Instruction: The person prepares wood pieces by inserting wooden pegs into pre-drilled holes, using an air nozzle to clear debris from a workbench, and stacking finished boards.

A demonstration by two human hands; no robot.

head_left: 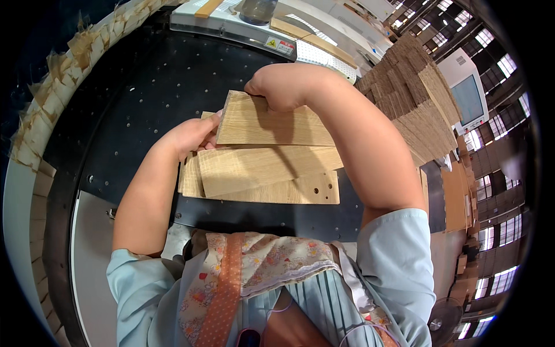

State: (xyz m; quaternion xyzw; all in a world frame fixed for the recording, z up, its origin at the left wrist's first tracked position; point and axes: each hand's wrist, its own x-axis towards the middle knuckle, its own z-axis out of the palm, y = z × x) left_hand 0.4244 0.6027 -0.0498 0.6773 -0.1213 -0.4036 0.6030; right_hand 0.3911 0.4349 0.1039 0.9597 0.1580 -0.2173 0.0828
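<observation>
A light wood-grain board point(272, 124) is tilted up at the far side of a small pile of similar boards. My right hand point(280, 87) is bent over its far edge, closed on it, with most fingertips hidden behind the wood. At the board's left end, my left hand point(193, 136) pinches the corner, its fingers partly hidden. Nearer to me, another plain board point(260, 168) lies slightly askew. Under it is a board point(300, 194) with several dark holes at its right end.
The boards lie on a black table point(144, 87) dotted with small studs. Beyond it stands a white machine housing point(231, 32) with a wood strip point(312, 40) on top. Brown panels point(410, 98) are stacked at the far right, beside a screen point(467, 101). A layered, torn-paper-like edge point(75, 63) curves along the left.
</observation>
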